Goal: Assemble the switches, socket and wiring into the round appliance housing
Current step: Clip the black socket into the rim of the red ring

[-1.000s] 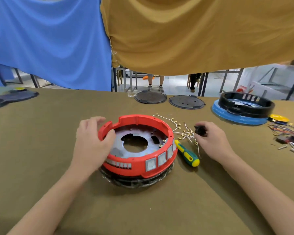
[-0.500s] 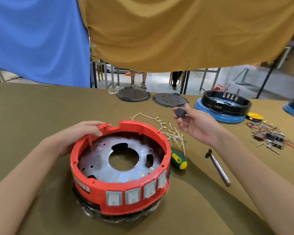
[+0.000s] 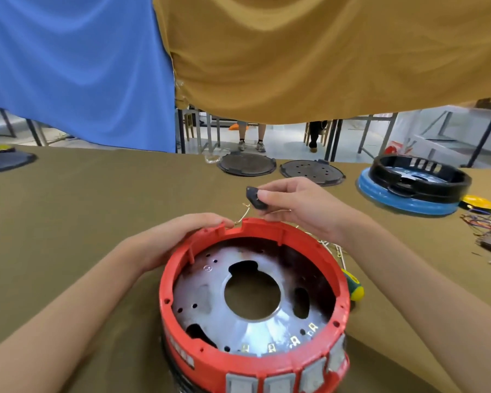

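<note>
Housing (image 3: 253, 304) sits up front on the table (image 3: 82, 222). Left hand (image 3: 179, 239) on its far-left rim, right hand (image 3: 301, 208) just behind it pinching the socket (image 3: 254, 197). Screwdriver (image 3: 353, 287) right of the housing, two discs (image 3: 278, 167) way back.

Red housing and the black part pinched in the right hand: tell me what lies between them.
Head view: a thin bent wire crosses the gap from the black part toward the red housing rim notch; otherwise only brown table cover.
</note>
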Available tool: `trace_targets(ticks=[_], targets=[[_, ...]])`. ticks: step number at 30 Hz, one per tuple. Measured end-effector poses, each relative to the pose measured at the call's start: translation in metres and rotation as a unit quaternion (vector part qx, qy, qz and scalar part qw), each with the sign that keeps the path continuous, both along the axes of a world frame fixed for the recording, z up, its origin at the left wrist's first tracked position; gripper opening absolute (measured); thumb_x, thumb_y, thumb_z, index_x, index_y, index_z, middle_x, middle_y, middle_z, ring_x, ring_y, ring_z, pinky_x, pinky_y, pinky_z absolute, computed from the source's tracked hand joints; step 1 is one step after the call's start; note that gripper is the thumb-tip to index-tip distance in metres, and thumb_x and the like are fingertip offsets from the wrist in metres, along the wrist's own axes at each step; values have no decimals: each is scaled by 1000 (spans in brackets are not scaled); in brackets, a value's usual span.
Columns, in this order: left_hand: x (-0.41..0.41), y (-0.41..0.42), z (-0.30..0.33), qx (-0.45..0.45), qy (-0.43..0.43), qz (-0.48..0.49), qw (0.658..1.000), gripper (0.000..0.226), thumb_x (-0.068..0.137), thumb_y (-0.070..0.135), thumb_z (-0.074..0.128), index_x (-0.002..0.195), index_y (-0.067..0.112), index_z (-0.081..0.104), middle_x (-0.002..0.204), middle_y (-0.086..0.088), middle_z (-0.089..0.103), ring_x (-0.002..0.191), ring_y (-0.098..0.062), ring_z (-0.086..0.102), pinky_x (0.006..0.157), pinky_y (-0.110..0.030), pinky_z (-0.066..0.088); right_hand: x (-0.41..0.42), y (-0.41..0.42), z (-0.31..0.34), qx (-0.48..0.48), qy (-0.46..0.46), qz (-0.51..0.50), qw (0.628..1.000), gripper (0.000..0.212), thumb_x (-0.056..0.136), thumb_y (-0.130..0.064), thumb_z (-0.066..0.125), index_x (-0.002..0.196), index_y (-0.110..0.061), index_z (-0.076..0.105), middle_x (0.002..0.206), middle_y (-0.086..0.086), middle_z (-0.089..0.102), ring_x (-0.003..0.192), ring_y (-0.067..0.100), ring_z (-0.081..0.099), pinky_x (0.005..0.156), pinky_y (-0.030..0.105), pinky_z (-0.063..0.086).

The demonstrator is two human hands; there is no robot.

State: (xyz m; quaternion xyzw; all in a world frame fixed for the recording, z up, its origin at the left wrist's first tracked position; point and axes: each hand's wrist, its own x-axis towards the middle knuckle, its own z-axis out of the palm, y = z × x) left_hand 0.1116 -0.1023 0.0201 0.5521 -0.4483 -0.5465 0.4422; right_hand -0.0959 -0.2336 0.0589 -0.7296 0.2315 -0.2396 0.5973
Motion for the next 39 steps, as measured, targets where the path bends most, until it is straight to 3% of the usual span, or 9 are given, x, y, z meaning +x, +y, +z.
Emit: trace_targets(ticks=[3, 7, 11, 15, 20, 25, 30, 39], targets=[[6, -13, -2, -32, -23, 44, 998, 38, 81, 41, 59, 108, 19, 75, 123, -13, 69, 117, -28, 64, 104, -42, 46, 11, 2, 7, -70, 7, -10, 997, 16, 100, -22, 59, 109, -21, 72, 106, 2, 75, 92, 12, 68, 85, 31, 56], [4, -23, -18, -74, 21, 51, 996, 44, 83, 34, 57, 116, 7, 68, 119, -18, 70, 114, -28, 66, 97, -37, 52, 21, 5, 1, -136, 33, -30, 990, 23, 101, -19, 56, 120, -20, 69, 106, -3, 75, 89, 8, 69, 82, 24, 58], [6, -23, -21, -119, 12, 87, 989, 34, 83, 26, 68, 111, 7, 69, 108, -12, 75, 101, -21, 71, 85, -27, 54, 23, 6, -9, -157, 29, -16, 987, 27, 94, -9, 66, 120, -12, 69, 107, -1, 75, 91, 3, 70, 78, 13, 53], [1, -21, -15, -199, -11, 136, 971, 30, 78, 25, 67, 104, 11, 71, 98, -8, 77, 94, -14, 72, 77, -18, 54, 21, 5, -8, -191, 16, -21, 981, 27, 82, -3, 77, 108, -12, 74, 97, -2, 77, 89, 5, 70, 76, 8, 49], [-1, -11, -4, -251, -61, 125, 958, 22, 77, 28, 72, 98, 22, 75, 97, -8, 76, 89, -13, 71, 74, -18, 55, 21, 6, -8, -199, -16, -29, 979, 29, 75, 3, 81, 100, -10, 74, 94, 1, 76, 83, 4, 72, 75, 13, 53], [-3, -10, 1, -306, -134, 146, 931, 19, 80, 23, 72, 97, 13, 72, 86, -9, 75, 78, -13, 67, 73, -19, 53, 24, 12, -9, -232, -35, 0, 972, 28, 78, -2, 81, 104, -10, 74, 96, 1, 77, 88, 12, 74, 85, 26, 58], [-1, -10, -2, -292, -120, 163, 935, 15, 85, 19, 65, 97, 10, 68, 83, -1, 77, 80, -6, 70, 73, -17, 52, 21, 10, -9, -149, -88, 14, 985, 24, 90, -3, 68, 112, -11, 72, 102, 3, 77, 96, 16, 73, 88, 23, 55], [-3, -9, -2, -278, -109, 161, 941, 16, 83, 23, 67, 92, 10, 71, 85, -6, 78, 80, -7, 70, 74, -15, 51, 22, 9, -9, -144, -59, 0, 988, 24, 88, 1, 69, 112, -5, 72, 103, 10, 76, 90, 12, 71, 85, 19, 55]])
